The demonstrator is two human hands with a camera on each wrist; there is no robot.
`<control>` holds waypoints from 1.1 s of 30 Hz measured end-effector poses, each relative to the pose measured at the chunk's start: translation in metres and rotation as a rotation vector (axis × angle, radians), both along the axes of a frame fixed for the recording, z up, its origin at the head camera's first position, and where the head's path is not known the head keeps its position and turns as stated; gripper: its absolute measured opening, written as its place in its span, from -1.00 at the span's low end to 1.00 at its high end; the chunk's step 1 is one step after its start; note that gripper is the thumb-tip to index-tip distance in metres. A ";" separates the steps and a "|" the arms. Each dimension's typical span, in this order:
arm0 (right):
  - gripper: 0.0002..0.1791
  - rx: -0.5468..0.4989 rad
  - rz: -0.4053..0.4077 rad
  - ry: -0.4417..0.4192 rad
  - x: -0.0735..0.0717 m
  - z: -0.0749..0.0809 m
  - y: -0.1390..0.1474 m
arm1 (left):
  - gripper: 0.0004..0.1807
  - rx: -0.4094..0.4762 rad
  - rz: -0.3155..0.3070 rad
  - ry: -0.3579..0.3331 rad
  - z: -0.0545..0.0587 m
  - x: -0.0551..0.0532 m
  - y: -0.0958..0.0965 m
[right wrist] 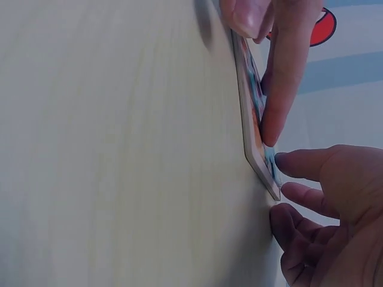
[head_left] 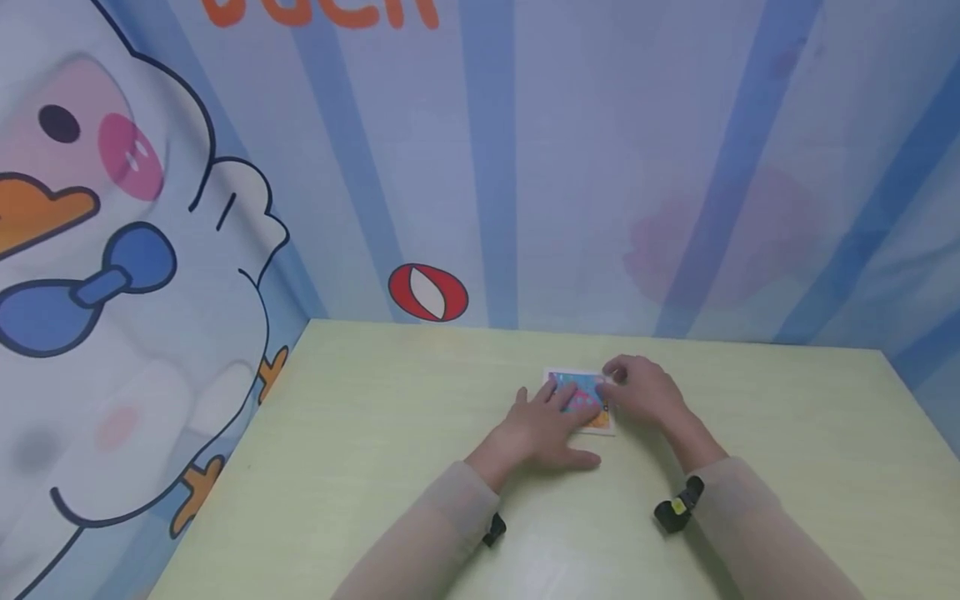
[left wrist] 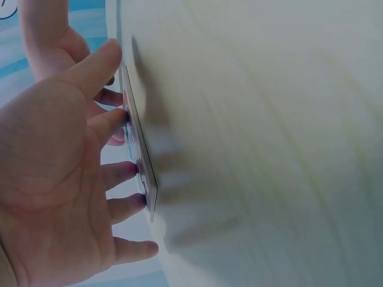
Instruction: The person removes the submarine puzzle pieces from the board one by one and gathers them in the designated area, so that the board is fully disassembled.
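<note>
A small, thin picture board [head_left: 597,422] with a white border and a blue, pink and orange print lies flat on the table. My left hand [head_left: 551,429] is spread over it from the left, fingertips resting on the printed face; its thumb lies off the near edge. In the left wrist view, the straight fingers of the left hand [left wrist: 66,179] touch the board's face [left wrist: 136,140]. At the right edge, my right hand [head_left: 648,392] has its thumb on the face and a finger against the rim, pinching there. The right wrist view shows its other fingers [right wrist: 293,230] curled beside the board's corner.
The pale yellow table [head_left: 360,467] meets a striped blue backdrop [head_left: 558,208] at its far edge. A large printed duck [head_left: 150,333] covers the left side, with a red-and-white ball print [head_left: 427,292] low on the backdrop. Black wrist cameras [head_left: 678,506] sit at both sleeves.
</note>
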State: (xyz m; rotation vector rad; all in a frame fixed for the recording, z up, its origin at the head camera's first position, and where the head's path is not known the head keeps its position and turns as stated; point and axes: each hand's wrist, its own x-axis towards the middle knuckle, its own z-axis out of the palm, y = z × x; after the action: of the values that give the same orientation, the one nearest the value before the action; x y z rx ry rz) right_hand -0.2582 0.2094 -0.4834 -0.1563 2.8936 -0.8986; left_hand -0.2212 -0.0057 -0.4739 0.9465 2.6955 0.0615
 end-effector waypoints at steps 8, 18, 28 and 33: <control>-0.54 0.035 -0.023 -0.004 -0.001 0.000 -0.005 | -0.12 -0.007 0.023 0.006 0.000 0.001 0.004; -0.53 0.031 -0.059 -0.012 0.000 -0.002 -0.008 | -0.14 -0.015 0.035 0.013 0.001 0.003 0.005; -0.54 -0.017 -0.073 -0.021 0.001 0.003 -0.008 | -0.15 -0.038 0.038 0.034 0.000 0.001 0.008; -0.58 -0.041 -0.089 -0.006 0.002 0.002 -0.009 | -0.14 -0.036 0.038 0.030 -0.001 0.001 0.007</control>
State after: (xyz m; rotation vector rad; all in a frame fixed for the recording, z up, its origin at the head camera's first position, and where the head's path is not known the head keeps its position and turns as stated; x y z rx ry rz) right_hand -0.2557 0.2005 -0.4814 -0.0283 2.8980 -0.9719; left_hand -0.2202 0.0014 -0.4745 0.8931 2.7326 0.0065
